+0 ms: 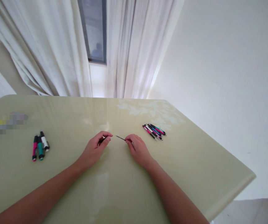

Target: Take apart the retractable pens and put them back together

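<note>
The left hand [97, 146] pinches 1 dark piece [103, 140], angled rightward and slightly away. The right hand [137, 148] grips 1 thin rod [120, 137] by its end, the tip pointing at the left hand. On the worktop [115, 193], left of the hands, lie 3 stubby pens [40, 147]; to their right, overlapping pens [151, 132] I can't count.

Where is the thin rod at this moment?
Mid-picture in the head view, left of the pen pile: the right hand pinches the thin rod, its tip toward the left hand.
</note>
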A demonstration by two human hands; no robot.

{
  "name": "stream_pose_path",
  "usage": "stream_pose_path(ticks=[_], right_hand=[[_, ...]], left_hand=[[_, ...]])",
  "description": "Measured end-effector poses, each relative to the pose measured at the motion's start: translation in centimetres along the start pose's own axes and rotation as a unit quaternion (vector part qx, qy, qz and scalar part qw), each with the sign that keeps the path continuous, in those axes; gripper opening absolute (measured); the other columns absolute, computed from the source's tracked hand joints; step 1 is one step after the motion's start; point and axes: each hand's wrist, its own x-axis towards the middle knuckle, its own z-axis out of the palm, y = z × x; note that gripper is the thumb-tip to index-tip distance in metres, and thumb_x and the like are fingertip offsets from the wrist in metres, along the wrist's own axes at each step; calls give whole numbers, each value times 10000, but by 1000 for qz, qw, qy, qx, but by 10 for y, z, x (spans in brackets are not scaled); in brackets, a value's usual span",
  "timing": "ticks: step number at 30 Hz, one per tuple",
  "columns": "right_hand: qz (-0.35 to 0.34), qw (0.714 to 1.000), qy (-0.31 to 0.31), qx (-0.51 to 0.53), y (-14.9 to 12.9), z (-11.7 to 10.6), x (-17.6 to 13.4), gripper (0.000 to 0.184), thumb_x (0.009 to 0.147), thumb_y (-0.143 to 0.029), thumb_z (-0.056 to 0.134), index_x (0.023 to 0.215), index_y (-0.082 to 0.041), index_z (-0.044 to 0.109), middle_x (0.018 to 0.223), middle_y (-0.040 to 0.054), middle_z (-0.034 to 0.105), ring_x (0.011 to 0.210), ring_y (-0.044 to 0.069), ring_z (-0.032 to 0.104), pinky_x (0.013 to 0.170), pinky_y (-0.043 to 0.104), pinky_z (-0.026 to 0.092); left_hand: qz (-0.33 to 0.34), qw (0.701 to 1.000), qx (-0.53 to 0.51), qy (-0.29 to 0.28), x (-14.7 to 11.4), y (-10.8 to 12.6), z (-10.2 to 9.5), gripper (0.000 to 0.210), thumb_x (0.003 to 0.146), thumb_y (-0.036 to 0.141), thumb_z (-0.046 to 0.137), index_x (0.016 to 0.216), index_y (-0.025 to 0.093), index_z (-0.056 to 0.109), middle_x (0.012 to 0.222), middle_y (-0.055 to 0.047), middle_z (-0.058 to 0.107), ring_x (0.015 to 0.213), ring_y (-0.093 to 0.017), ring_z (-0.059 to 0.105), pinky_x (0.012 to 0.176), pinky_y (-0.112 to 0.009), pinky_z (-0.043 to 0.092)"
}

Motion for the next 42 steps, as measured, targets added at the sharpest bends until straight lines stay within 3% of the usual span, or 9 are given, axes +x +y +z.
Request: stream_pose_path(ticks=[10, 16, 21, 29, 32, 37, 42], right_hand=[[-6, 999, -30, -33, -5, -2, -1, 141, 1036, -195, 491, 1018, -209, 630, 985, 58, 681, 939, 202, 604, 866, 322, 450], [0, 999, -18, -36, -5, -2, -2, 141, 1036, -188, 494, 1023, -201, 634, 984, 64, 679, 937, 202, 601, 862, 315, 458], [-21, 998, -20, -51, -5, -5, -1, 153, 1035, -199, 509, 1033, -205, 662, 980, 69, 681, 932, 202, 600, 866, 320, 456], [-72, 996, 0, 43, -16, 0, -2, 112, 1019, -251, 578, 1033, -216, 683, 963, 42, 728, 931, 184, 640, 879, 312, 460], [-32, 997, 24, 72, -18, -5, -1, 151, 1021, -310, 573, 1091, -222, 673, 1002, 42, 735, 937, 179, 664, 889, 309, 471], [139, 983, 117, -3, 17, -26, 0, 150, 959, -322, 618, 999, -187, 673, 962, 57, 690, 808, 181, 632, 792, 320, 492], [173, 982, 67, -43, 42, -26, -4, 103, 873, -285, 723, 880, -190, 683, 935, 49, 668, 852, 194, 609, 828, 339, 471]], left_hand=[[18, 1000, 8, -21, 1, 0, 3, 293, 957, 485, 580, 1056, 252, 727, 969, -8, 722, 803, -178, 613, 709, -284, 478], [25, 999, 22, 32, 1, 3, 2, 276, 970, 455, 573, 1071, 250, 729, 1015, -13, 723, 834, -178, 615, 742, -291, 476], [60, 996, 63, 0, 0, 1, 3, 271, 980, 444, 562, 1057, 258, 743, 1021, -22, 722, 883, -191, 626, 708, -290, 469], [134, 979, 122, -96, -2, -3, 7, 262, 982, 419, 564, 1106, 271, 742, 1058, -21, 759, 999, -222, 654, 919, -355, 493], [141, 976, 125, -112, -4, 0, 7, 253, 994, 402, 530, 1045, 260, 733, 1023, -23, 752, 964, -216, 660, 892, -343, 502], [74, 989, 123, -41, -4, 2, 8, 262, 978, 419, 519, 993, 218, 687, 957, -40, 722, 858, -208, 660, 726, -304, 514], [47, 993, 110, -14, -2, 1, 8, 244, 960, 414, 526, 981, 216, 667, 937, -39, 705, 842, -207, 652, 676, -293, 503]])
